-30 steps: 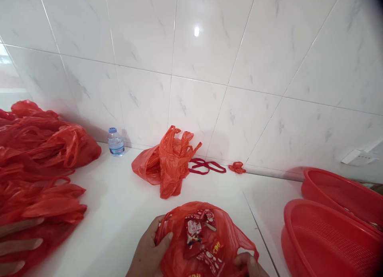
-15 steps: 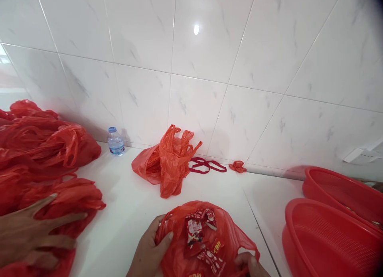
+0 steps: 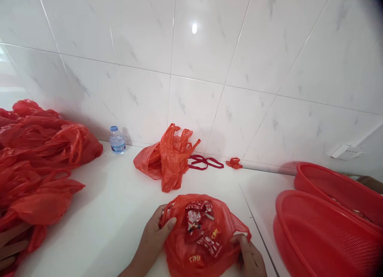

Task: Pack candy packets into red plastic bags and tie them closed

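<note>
A red plastic bag [image 3: 179, 249] rests on the white tabletop in front of me, its mouth spread wide. Several small red wrapped packets [image 3: 206, 229] with white and yellow print lie inside it. My left hand [image 3: 157, 233] is closed on the bag's left rim, thumb inside. On the opposite side, my right hand [image 3: 249, 255] pinches the bag near its handle loop. Behind it lies a crumpled bundle of orange-red plastic bags [image 3: 172, 161], touched by neither hand.
Dark red straps [image 3: 206, 163] and a small knotted red scrap [image 3: 234, 163] lie by the tiled wall. A water bottle [image 3: 117, 140] stands left, beside heaped red bags [image 3: 44, 137]; another person's hand [image 3: 13, 245] reaches into them. Red baskets [image 3: 317, 225] stand right.
The other person's hand has moved down and left, dragging some red bags along. Both my hands keep hold of the bag, whose right handle side has drawn inward slightly.
</note>
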Motion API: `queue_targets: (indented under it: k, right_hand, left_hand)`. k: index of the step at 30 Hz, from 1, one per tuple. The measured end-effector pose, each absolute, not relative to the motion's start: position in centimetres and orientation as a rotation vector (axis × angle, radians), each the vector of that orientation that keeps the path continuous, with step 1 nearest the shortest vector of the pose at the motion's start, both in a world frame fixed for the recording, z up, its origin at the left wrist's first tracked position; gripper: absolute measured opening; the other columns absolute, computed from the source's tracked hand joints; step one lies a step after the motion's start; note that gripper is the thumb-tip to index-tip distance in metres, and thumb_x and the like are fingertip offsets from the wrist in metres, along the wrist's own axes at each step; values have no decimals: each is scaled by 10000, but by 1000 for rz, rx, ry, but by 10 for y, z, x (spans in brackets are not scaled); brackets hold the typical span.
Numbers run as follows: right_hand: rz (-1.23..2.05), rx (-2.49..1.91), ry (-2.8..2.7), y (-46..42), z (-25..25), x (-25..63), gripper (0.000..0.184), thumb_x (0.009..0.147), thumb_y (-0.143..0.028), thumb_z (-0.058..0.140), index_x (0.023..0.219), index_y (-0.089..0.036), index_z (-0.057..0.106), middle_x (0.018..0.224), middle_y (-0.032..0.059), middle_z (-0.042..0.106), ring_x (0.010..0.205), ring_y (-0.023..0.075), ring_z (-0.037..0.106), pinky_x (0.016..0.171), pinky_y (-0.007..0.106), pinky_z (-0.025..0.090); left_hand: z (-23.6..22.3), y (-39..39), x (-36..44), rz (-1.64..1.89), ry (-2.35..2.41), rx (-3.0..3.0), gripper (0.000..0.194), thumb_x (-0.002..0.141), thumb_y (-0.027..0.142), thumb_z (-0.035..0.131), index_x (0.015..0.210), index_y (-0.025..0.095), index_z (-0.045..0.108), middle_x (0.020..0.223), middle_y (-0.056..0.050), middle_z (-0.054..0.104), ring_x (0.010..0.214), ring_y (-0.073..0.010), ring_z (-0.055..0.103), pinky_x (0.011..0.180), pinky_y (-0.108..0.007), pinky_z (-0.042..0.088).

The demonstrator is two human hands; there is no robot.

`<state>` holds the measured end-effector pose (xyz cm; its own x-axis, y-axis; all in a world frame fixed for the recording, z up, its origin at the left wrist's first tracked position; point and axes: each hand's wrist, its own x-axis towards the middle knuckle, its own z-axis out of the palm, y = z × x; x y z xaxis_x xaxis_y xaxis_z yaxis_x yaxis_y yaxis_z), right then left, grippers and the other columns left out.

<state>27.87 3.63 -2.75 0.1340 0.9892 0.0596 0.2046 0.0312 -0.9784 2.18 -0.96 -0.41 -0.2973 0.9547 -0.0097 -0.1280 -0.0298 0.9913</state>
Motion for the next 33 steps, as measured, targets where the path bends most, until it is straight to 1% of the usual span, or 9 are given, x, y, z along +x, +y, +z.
queue_targets:
  k: [4, 9, 11, 15, 18, 24, 27, 30, 33]
  right_hand:
    - [997, -1367, -1344, 40, -18, 276, 461, 721, -620, 565, 729, -164, 638, 705, 39, 634, 738, 225, 570, 644, 277, 454]
    - [1037, -1292, -1429, 48, 41, 273, 386, 772, -539, 558, 718, -163, 629, 764, 37, 643, 742, 200, 567, 631, 257, 436]
    - [1016, -1224, -1368, 49, 74, 275, 355, 773, -514, 569, 756, -168, 646, 815, 46, 655, 760, 199, 580, 645, 259, 446]
    - [849, -1028, -1290, 42, 124, 286, 307, 793, -469, 569, 870, -190, 674, 1070, 78, 638, 961, 241, 584, 756, 304, 466]
    - [795, -1045, -1373, 32, 137, 294, 307, 786, -461, 586, 908, -198, 686, 1052, 81, 645, 968, 254, 584, 801, 339, 461]
    - [731, -1055, -1523, 17, 116, 322, 288, 804, -458, 566, 894, -215, 691, 1007, 77, 643, 943, 255, 581, 809, 345, 471]
    - [840, -995, -1671, 9, 78, 349, 340, 763, -500, 603, 965, -236, 680, 1136, 98, 592, 1013, 290, 561, 800, 352, 488]
    - [1053, -903, -1718, -4, 28, 371, 613, 645, -553, 700, 1184, -285, 580, 1238, 116, 541, 1080, 324, 540, 839, 396, 487]
    - [1221, -975, -1695, -21, -9, 371, 778, 577, -561, 746, 1271, -311, 496, 1327, 114, 476, 1191, 336, 467, 915, 421, 446]
  left_hand:
    - [-3, -7, 21, 1560, 1352, 975, 315, 789, 438, 576, 978, 187, 592, 849, -20, 649, 786, -186, 596, 712, -268, 475]
    - [22, 3, 14, 1744, 1365, 868, 263, 752, 422, 619, 769, 165, 567, 657, 29, 564, 593, -112, 505, 575, -210, 404]
    - [48, 4, 10, 1836, 1309, 842, 263, 735, 410, 640, 800, 163, 578, 647, 31, 562, 567, -104, 493, 559, -208, 394]
    - [112, -6, 3, 2048, 1077, 900, 206, 739, 349, 657, 806, 172, 575, 664, 42, 548, 575, -85, 480, 569, -196, 390]
    - [145, -21, 3, 2065, 969, 976, 171, 755, 313, 649, 766, 164, 565, 686, 33, 561, 597, -85, 491, 597, -201, 402]
    - [143, -55, 0, 1897, 1069, 1099, 163, 747, 320, 664, 797, 178, 600, 735, 1, 598, 637, -117, 530, 644, -246, 432]
    - [118, -78, -17, 1682, 1076, 1240, 431, 672, 430, 720, 1034, 224, 609, 984, -63, 624, 863, -218, 583, 747, -314, 468]
    - [87, -100, -41, 1583, 1037, 1323, 826, 539, 527, 777, 1271, 304, 467, 1317, -89, 471, 1185, -337, 444, 933, -429, 416]
    - [58, -114, -58, 1438, 1199, 1318, 909, 525, 451, 807, 1329, 314, 407, 1418, -92, 370, 1292, -360, 325, 1018, -484, 327]
